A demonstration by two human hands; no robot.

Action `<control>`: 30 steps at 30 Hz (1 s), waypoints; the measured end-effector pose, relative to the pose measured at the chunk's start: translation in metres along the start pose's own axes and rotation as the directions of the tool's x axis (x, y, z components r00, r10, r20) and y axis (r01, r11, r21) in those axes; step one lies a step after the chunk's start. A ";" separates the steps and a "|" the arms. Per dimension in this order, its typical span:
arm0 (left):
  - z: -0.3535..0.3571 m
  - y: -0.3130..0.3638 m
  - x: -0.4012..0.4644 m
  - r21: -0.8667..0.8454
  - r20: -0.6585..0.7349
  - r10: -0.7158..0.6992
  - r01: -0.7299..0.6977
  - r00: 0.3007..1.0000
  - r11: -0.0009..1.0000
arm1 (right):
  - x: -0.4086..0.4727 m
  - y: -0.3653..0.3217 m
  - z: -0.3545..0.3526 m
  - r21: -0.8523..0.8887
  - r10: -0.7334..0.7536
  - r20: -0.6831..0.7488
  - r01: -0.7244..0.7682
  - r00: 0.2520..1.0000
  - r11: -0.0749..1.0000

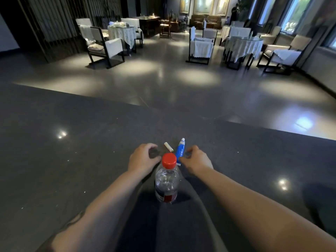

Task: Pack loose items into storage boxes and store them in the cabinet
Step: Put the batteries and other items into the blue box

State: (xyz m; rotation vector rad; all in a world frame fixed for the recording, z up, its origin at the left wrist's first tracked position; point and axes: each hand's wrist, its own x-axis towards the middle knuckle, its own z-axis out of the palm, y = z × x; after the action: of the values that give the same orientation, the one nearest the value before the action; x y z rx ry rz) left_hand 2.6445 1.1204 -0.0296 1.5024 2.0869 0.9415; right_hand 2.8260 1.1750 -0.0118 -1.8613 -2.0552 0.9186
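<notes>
Here the bottle [166, 180] stands nearest the counter's [72, 160] front edge; beyond, the left hand [142, 160] curls over something dark, the right hand [197, 160] half-open beside the blue tube [181, 151] and battery [168, 147]. Gathering has begun; no box visible.

Dark speckled stone countertop [72, 160], polished; ceiling-light reflections seen toward left and right ends. Far edge runs across view, floor beyond. Clear plastic bottle [166, 180] with red cap stood upright near near edge, at centre. White battery [168, 147] laid flat beyond bottle, toward far edge. Blue tube [180, 151] with white cap laid flat just beside battery on right, cap pointed at far edge. Small dark item [154, 153] located left of battery; identity not discernible.
</notes>
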 end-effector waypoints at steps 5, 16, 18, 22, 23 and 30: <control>0.028 0.008 0.039 0.142 0.120 0.099 -0.116 0.988 0.983 | 0.023 -0.010 0.021 -0.023 0.091 -0.056 -0.092 0.994 0.995; 0.036 -0.003 0.031 0.170 0.069 0.104 -0.114 0.992 0.979 | 0.027 0.000 0.017 -0.031 0.181 -0.066 -0.183 0.981 0.983; 0.025 -0.009 0.016 0.097 0.010 0.050 -0.051 0.999 0.994 | 0.023 0.001 0.019 -0.014 0.163 -0.083 -0.165 0.983 0.986; 0.004 -0.021 -0.024 -0.065 -0.145 -0.057 0.048 0.988 0.997 | 0.021 -0.008 0.024 -0.007 0.113 -0.090 -0.114 0.990 0.993; 0.000 -0.023 -0.035 -0.090 -0.173 -0.061 0.046 0.983 0.995 | 0.020 -0.011 0.025 -0.049 0.120 -0.073 -0.124 0.990 0.991; -0.049 -0.008 -0.091 -0.142 -0.429 -0.014 -0.052 0.903 0.988 | -0.009 0.010 0.011 0.020 0.154 -0.056 -0.153 0.986 0.988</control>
State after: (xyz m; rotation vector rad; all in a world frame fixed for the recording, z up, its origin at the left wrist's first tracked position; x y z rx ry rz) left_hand 2.6379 1.0194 -0.0075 1.3283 2.2282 1.5176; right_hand 2.8295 1.1636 -0.0238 -2.0365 -1.8880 0.9025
